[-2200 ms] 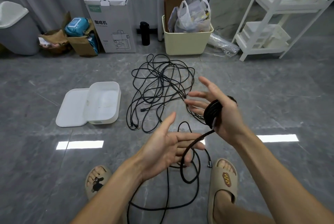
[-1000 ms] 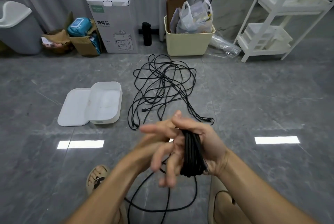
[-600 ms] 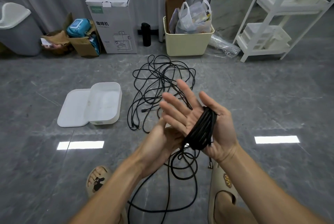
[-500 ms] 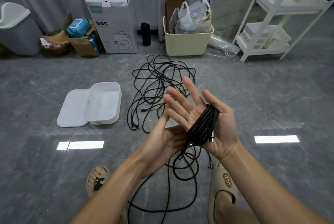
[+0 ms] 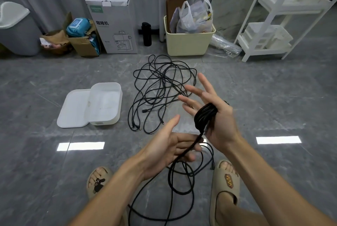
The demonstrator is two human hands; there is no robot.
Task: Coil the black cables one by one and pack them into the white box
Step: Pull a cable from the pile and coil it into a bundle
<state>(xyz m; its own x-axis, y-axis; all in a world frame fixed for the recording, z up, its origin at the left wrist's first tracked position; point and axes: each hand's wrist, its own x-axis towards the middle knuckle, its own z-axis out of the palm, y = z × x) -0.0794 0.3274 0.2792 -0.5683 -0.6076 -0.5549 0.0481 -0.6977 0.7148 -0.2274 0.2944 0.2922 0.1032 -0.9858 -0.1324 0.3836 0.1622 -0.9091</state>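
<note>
The right hand (image 5: pixel 217 116) is up in front of the person, palm turned inward, fingers spread straight and apart, and a thick black coil (image 5: pixel 205 116) sits wound around the palm between thumb and fingers. The fingers themselves are not curled onto it; the loops ride on the hand. From the bottom of that coil one strand of cable (image 5: pixel 189 150) drops down and across to the left hand (image 5: pixel 171 151), which sits lower and nearer, palm up, fingers extended and relaxed, thumb raised; the strand lies across those fingers, with no clear pinch visible. Below the hands the loose tail (image 5: pixel 182 185) of the same cable loops over the grey floor (image 5: pixel 273 98) between two slippered feet, one plug end lying just beside the right slipper (image 5: pixel 226 183).

Farther out on the floor, the pile of black cables (image 5: pixel 160 87) lies in a loose tangle, uncoiled. Left of it, near but apart, stands the white box (image 5: pixel 107 103), open, with its lid (image 5: pixel 73 109) lying flat against its left side. Nothing black shows inside the box. Along the back wall stand a cardboard carton (image 5: pixel 113 23), a cream bin (image 5: pixel 187 41) stuffed with plastic bags, and a white shelf rack (image 5: pixel 273 16) at the right
</note>
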